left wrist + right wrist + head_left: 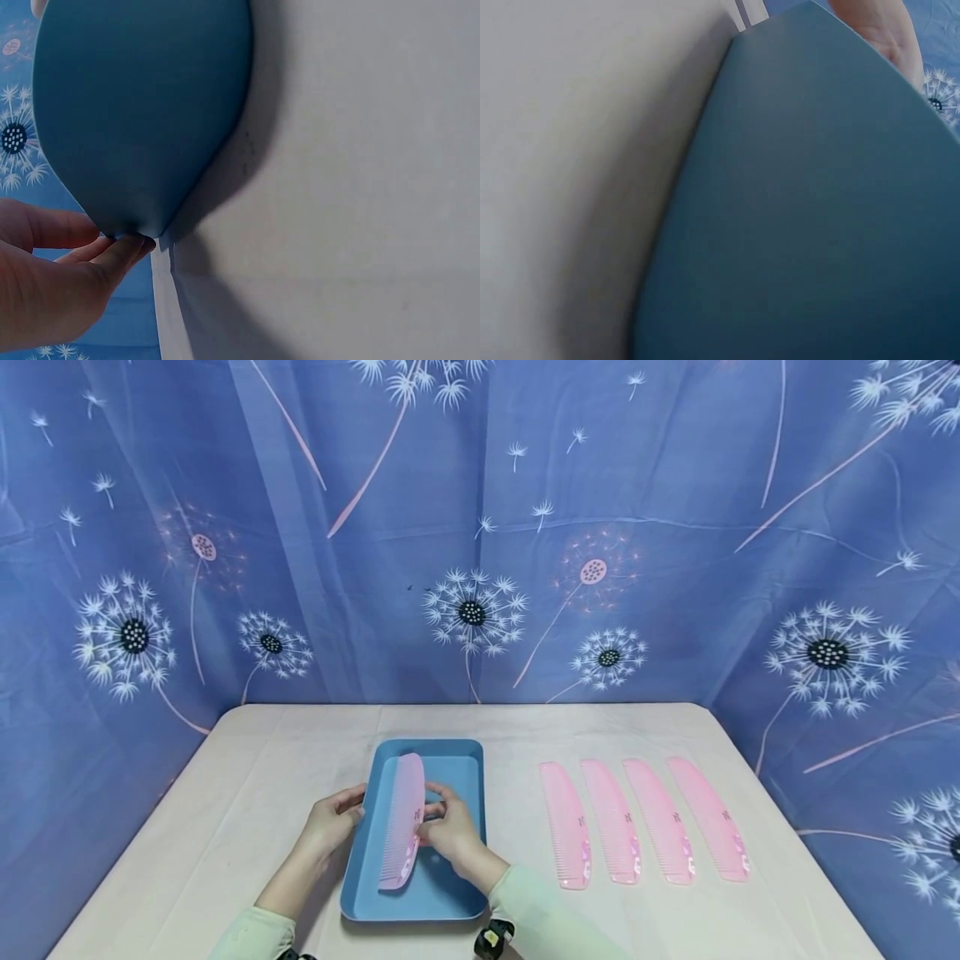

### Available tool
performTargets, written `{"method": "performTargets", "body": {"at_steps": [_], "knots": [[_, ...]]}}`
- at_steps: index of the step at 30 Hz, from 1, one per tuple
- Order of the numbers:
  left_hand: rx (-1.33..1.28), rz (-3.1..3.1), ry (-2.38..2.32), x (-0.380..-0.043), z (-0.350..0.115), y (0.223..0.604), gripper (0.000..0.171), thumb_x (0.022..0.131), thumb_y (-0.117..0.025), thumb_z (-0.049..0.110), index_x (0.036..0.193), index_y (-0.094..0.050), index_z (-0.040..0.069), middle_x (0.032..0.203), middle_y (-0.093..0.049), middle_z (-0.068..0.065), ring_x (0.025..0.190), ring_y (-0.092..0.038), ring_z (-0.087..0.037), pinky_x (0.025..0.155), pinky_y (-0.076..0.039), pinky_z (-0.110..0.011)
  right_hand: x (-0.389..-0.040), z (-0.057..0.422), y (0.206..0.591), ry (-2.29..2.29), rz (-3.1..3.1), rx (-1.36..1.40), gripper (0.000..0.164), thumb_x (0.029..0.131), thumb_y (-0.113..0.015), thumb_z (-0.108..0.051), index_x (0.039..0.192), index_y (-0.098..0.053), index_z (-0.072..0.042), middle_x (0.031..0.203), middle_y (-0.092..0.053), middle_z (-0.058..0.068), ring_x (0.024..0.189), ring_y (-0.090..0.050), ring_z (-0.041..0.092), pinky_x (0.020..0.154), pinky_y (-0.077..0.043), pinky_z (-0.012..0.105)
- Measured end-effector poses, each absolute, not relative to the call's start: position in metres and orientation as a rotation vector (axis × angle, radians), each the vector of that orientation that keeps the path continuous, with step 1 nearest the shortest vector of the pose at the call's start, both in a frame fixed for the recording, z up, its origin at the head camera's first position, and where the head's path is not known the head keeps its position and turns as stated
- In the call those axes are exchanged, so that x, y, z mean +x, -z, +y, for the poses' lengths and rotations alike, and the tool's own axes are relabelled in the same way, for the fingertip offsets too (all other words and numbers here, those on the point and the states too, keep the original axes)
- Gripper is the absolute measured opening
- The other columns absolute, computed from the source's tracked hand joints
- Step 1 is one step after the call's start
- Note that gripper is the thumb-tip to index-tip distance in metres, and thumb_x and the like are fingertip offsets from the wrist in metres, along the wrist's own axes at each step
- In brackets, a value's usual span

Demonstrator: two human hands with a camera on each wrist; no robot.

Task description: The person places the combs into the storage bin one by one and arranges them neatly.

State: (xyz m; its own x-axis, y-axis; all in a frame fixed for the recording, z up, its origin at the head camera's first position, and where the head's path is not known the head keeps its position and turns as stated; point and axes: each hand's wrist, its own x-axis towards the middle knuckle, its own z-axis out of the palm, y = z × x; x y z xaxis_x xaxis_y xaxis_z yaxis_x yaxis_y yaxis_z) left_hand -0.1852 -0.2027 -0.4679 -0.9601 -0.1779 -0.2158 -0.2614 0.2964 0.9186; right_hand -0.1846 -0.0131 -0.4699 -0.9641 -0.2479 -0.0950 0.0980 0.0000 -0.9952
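A pink comb [403, 822] is upright along the left part of a blue tray [453, 902], its teeth toward the left. My right hand [453, 831] pinches the comb by its spine near the middle, thumb at the near side. At the tray's left edge, my left hand [333, 822] grips the rim between thumb and fingers. The left wrist view shows those left-hand fingers [112, 259] at the corner of the tray's outer wall [142, 112]. In the right wrist view the tray's wall [780, 195] fills much of the picture, with part of a hand [881, 30] behind it; the comb is hidden there.
Several more pink combs [566, 827] lie side by side in a slanted row to the right of the tray. All rest on a pale cloth-covered table [292, 739]. Behind it hangs a blue curtain [360, 610] with dandelion prints, which also encloses both sides.
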Motion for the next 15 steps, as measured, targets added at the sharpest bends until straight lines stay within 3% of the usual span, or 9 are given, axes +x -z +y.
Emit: {"method": "performTargets", "body": {"at_steps": [15], "knots": [[-0.445,2.462,-1.778,-0.1855,-0.2035,0.4689,0.044,0.093,-0.046,-0.005,0.137,-0.046,-0.007,0.136,-0.047,-0.03,0.127,-0.044,-0.043,0.105,-0.04,-0.049,-0.1819,-0.0225,0.4751,2.036,1.993,-0.146,0.069,0.074,-0.059,0.02,0.139,-0.04,0.005,0.094,-0.062,0.015,0.074,-0.065,0.02,0.064,-0.06,0.032]]}}
